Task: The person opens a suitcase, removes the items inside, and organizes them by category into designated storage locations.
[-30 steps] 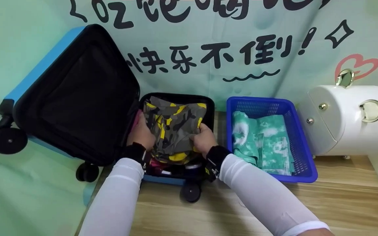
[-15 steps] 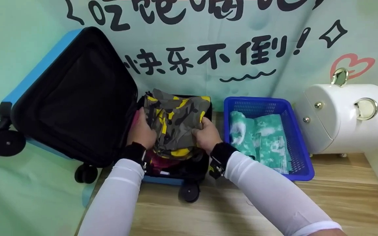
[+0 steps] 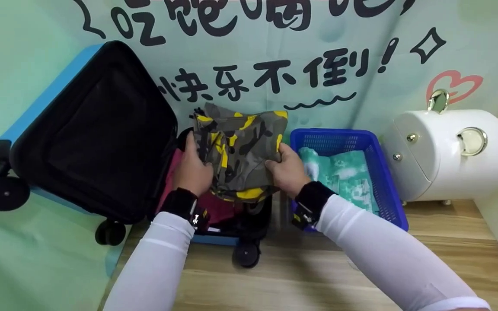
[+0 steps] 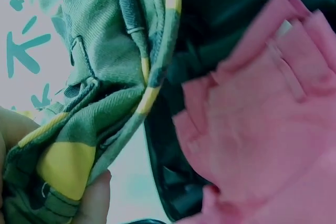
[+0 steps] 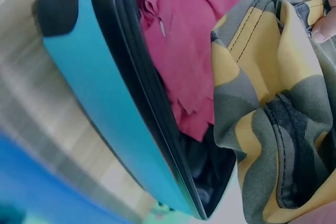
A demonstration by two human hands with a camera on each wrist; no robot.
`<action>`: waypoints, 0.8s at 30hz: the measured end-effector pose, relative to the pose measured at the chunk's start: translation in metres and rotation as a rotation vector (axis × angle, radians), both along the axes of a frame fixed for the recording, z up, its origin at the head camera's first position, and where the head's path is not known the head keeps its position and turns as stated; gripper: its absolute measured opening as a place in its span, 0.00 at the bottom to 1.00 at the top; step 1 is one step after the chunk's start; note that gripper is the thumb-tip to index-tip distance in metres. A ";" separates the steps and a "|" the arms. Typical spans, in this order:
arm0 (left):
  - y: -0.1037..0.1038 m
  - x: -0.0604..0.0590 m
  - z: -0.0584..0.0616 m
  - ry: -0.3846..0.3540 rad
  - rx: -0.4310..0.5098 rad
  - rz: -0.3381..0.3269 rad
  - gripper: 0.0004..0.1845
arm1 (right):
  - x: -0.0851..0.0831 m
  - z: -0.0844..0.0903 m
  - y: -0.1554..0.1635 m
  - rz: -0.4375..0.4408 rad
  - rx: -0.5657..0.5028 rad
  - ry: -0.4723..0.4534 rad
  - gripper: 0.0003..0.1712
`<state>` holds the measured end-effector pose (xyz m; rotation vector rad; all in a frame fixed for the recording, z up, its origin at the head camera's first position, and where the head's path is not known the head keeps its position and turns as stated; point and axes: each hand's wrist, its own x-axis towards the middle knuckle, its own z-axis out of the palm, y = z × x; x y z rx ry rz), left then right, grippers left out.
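A folded grey, black and yellow camouflage garment (image 3: 244,151) hangs above the suitcase (image 3: 216,239), held between both hands. My left hand (image 3: 193,169) grips its left edge, the thumb on top. On its right edge, my right hand (image 3: 290,170) pinches the cloth with the thumb over the front. In the left wrist view, the garment (image 4: 110,66) shows thick twill and seams beside a pink garment (image 4: 262,129). Below, in the suitcase's open half, lies this pink garment (image 5: 184,40), partly covered by the camouflage cloth in the right wrist view.
The suitcase lid (image 3: 110,125) leans open to the left, its wheel (image 3: 4,193) sticking out. A blue plastic basket (image 3: 389,185) holding green-and-white tie-dye cloth (image 3: 348,166) stands right of the suitcase. Farther right sits a white rounded box (image 3: 469,147). A printed backdrop (image 3: 249,39) hangs behind.
Both hands have lifted the camouflage garment up and slightly right, out of the suitcase. More of the pink garment below has come into sight. The head view has shifted slightly.
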<state>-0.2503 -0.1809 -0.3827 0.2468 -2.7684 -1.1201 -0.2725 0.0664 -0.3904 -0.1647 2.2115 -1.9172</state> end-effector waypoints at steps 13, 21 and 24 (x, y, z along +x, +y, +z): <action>0.070 0.002 0.020 0.107 0.112 -0.099 0.51 | 0.008 0.022 0.078 -0.068 0.104 0.114 0.25; 0.121 0.002 0.020 0.118 0.131 -0.160 0.51 | 0.018 0.026 0.129 -0.124 0.195 0.166 0.24; 0.140 0.002 0.017 0.126 0.137 -0.184 0.51 | 0.022 0.025 0.148 -0.149 0.242 0.178 0.23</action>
